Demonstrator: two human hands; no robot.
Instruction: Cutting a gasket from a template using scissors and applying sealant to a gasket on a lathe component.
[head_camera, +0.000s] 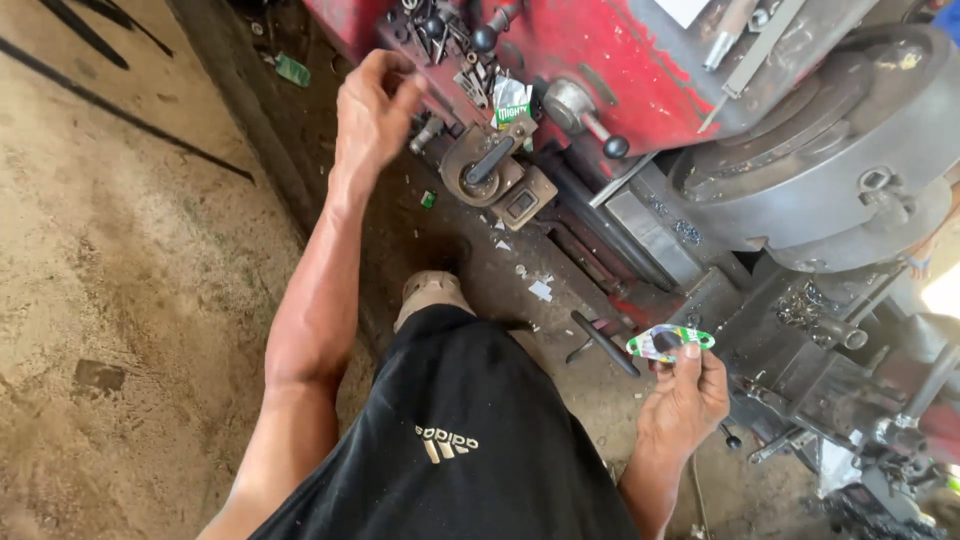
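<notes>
- Small flat packet (670, 342), green-edged with a colourful face, pinched at the fingertips of the right hand (685, 400), low on the right, just in front of the lathe's carriage (800, 350).
- Right grip: thumb and fingers clamped together on the packet, thumb over its middle, palm turned up.
- Left hand (372, 110) is raised high, up by the red lathe headstock (600, 60); its fingers are curled loosely and apart, holding nothing that can be seen.
- Just beside that hand: black-knobbed levers (485, 38) and a round grey handle plate (480, 170) on the machine's front.
- A torn green-and-white wrapper (512, 100) sits lodged among those controls.
- Big grey chuck (830, 170) fills the upper right.
- Below, black shorts (460, 440) and a sandalled foot (430, 292) on the grimy, paper-littered floor (130, 300).
</notes>
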